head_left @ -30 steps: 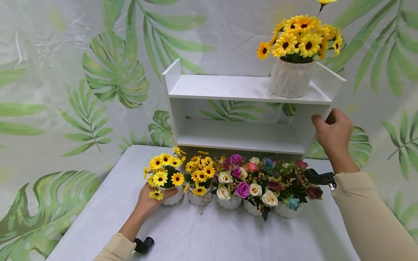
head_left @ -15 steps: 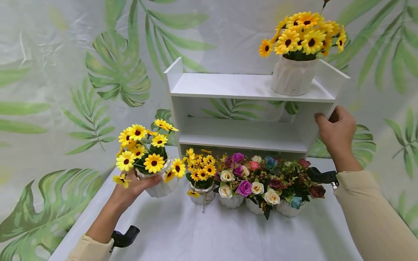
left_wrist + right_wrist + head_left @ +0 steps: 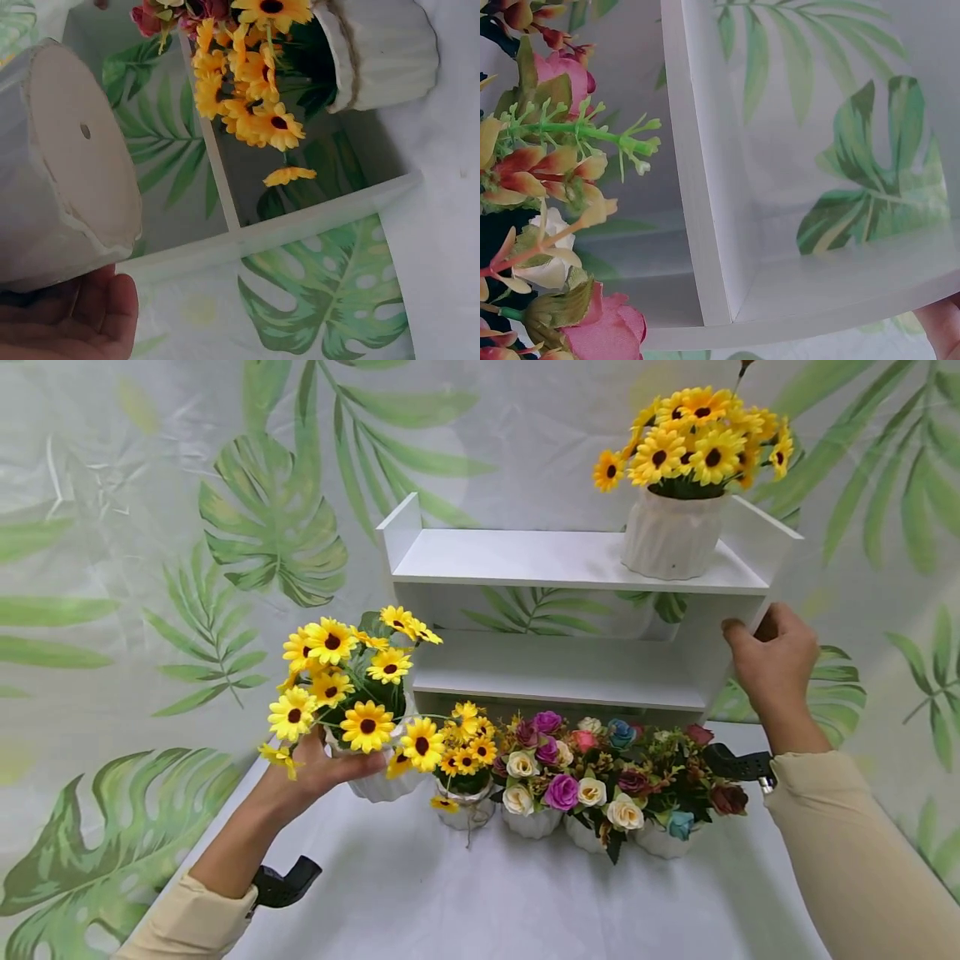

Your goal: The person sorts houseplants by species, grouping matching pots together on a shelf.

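My left hand grips a white fluted flowerpot of yellow sunflowers, raised off the table with the thumb across its front. In the left wrist view the pot's underside shows a small drain hole, and curled fingers lie along its wall. At the right, my right hand holds the side panel of a white two-tier shelf, thumb on the front edge. Only a bit of that hand appears in the right wrist view. The shelf's lower tier is behind the table row.
Along the shelf's front stands a row of white pots: a small sunflower pot with twine, then rose arrangements reaching right. A larger sunflower pot stands on the top tier's right end. A white cloth covers the table; a leaf-print backdrop hangs behind.
My left hand has lifted the sunflower pot off the table from the row's left end, first up and left, then slightly up and right. The right hand has stayed on the shelf's side.
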Motion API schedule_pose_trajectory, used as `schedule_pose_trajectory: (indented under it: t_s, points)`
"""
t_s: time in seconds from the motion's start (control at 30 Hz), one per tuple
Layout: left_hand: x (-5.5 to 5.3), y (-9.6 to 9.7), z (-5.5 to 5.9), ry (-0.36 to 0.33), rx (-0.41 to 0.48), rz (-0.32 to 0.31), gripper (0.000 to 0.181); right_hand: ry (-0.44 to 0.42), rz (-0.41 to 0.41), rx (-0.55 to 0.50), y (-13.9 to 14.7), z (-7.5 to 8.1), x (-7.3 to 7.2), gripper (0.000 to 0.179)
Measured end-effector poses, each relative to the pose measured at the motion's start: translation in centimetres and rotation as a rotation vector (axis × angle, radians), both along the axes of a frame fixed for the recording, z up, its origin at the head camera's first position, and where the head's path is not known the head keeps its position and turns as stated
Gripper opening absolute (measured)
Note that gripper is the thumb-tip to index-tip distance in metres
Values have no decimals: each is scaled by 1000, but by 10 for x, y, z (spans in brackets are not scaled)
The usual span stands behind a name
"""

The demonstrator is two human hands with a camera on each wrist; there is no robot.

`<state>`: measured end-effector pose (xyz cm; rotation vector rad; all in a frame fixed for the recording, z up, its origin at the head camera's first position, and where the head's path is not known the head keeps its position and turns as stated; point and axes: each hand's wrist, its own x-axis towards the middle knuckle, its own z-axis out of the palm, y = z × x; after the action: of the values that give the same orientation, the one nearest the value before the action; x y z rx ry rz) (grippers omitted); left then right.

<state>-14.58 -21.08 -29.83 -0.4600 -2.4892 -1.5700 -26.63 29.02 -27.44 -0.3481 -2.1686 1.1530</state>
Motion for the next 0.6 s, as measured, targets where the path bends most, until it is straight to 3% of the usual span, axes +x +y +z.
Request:
schedule_pose_trajectory:
  t_s: [0.13, 0.33, 0.6]
  points:
    - [-3, 4, 5, 17, -12, -18, 90, -1, 8, -5, 0, 0, 0, 33]
    - [-6, 12, 22, -30, -82, -12, 85, -5, 3, -8, 0, -2, 0, 24]
    - [-8, 23, 44, 27, -99, -52, 66, -12, -1, -9, 2, -2, -1, 30]
